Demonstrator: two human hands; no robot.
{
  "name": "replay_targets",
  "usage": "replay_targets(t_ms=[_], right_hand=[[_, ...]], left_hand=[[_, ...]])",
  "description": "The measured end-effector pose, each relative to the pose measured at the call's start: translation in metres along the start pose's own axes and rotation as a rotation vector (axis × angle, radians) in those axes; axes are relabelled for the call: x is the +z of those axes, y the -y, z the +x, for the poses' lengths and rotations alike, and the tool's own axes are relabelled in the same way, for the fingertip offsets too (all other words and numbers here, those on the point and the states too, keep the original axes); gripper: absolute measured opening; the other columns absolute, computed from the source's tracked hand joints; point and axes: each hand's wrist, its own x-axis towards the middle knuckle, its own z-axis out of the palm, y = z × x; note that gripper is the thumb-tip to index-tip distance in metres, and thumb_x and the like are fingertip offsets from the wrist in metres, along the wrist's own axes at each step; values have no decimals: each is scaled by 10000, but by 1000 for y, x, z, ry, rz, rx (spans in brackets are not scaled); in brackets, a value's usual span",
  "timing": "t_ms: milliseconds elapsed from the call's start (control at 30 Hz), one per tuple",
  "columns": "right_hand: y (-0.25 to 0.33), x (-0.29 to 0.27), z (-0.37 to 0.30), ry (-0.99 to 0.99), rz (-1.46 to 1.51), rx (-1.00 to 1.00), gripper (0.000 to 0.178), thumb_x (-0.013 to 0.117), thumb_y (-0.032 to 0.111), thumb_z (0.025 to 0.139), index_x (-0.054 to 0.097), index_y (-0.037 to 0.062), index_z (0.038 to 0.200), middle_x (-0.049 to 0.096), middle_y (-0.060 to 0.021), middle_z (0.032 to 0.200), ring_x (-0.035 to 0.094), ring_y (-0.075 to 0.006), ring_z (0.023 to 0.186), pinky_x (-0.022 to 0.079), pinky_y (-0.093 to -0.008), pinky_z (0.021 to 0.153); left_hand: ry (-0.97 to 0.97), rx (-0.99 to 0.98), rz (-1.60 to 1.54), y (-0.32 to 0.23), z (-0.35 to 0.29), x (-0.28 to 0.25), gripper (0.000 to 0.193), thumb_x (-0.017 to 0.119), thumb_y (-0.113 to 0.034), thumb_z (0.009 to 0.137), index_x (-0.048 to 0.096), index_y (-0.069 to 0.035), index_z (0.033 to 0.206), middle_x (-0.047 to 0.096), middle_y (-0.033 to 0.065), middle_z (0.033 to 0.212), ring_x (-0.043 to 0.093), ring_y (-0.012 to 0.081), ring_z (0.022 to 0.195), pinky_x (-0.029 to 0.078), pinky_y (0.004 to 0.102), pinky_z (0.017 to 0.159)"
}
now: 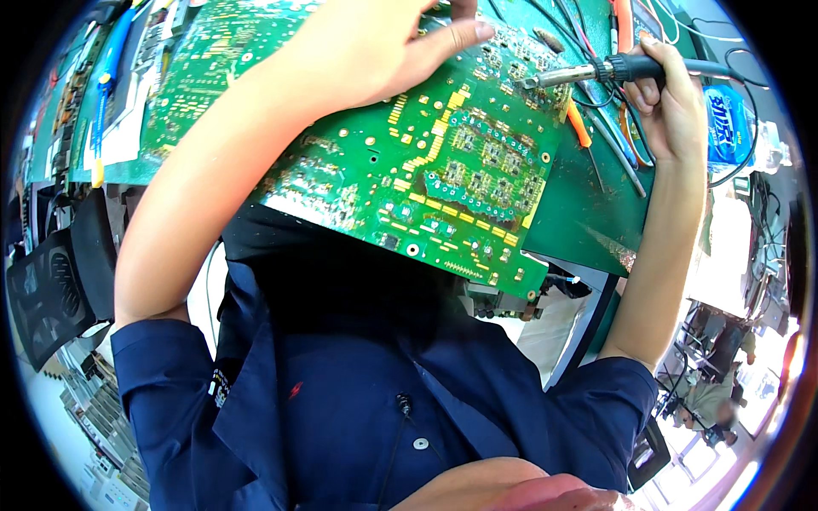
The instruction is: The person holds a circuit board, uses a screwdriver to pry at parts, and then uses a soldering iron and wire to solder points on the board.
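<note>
My right hand point(669, 106) is closed around the dark handle of a soldering iron point(567, 77). The iron's metal barrel points left, and its tip is over the upper right part of a large green circuit board point(341, 183). Reaching across the board from the left, my left hand point(383, 47) has its thumb stretched out over the small parts near the far edge. The thumb stands apart from the fingers, which are partly cut off by the picture's top. Gold pads and rows of small components cover the board, whose near edge sticks out past the table.
Right of the board lie an orange-handled screwdriver point(579, 126), a metal rod-like tool point(620, 153) and tangled cables. A blue-wrapped package point(728, 128) stands beyond my right wrist. At the left are a blue-and-yellow tool point(105, 85) and a black chair point(60, 281).
</note>
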Motion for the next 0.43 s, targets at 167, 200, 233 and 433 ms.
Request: replay_targets(t_ms=[167, 200, 233, 433], right_hand=[[10, 14, -2, 39, -34, -20, 278, 576, 221, 975, 595, 18, 785, 392, 3, 580, 383, -102, 507, 288, -250, 498], [5, 33, 3, -43, 37, -2, 277, 611, 194, 956, 519, 78, 722, 378, 30, 537, 322, -81, 435, 228, -256, 428], [3, 22, 3, -18, 33, -4, 246, 613, 194, 957, 548, 80, 749, 391, 36, 543, 334, -75, 444, 243, -250, 432], [-3, 13, 7, 69, 78, -108, 155, 590, 172, 970, 626, 27, 929, 534, 9, 584, 362, -43, 374, 268, -212, 337]], left_hand=[[-51, 102, 21, 8, -2, 4, 284, 734, -344, 853, 665, -83, 941, 621, 129, 965, 597, 313, 963, 456, 421, 850], [-97, 110, 94, 16, -11, 10, 327, 735, -394, 842, 704, -97, 976, 670, 108, 964, 649, 287, 962, 493, 410, 840], [-96, 148, 113, 13, -9, 13, 346, 713, -394, 870, 678, -83, 1018, 648, 120, 999, 623, 312, 1000, 475, 419, 878], [-61, 162, 209, -10, -15, -15, 568, 694, -552, 862, 621, -115, 1217, 561, 185, 1263, 512, 338, 1245, 392, 444, 1065]])
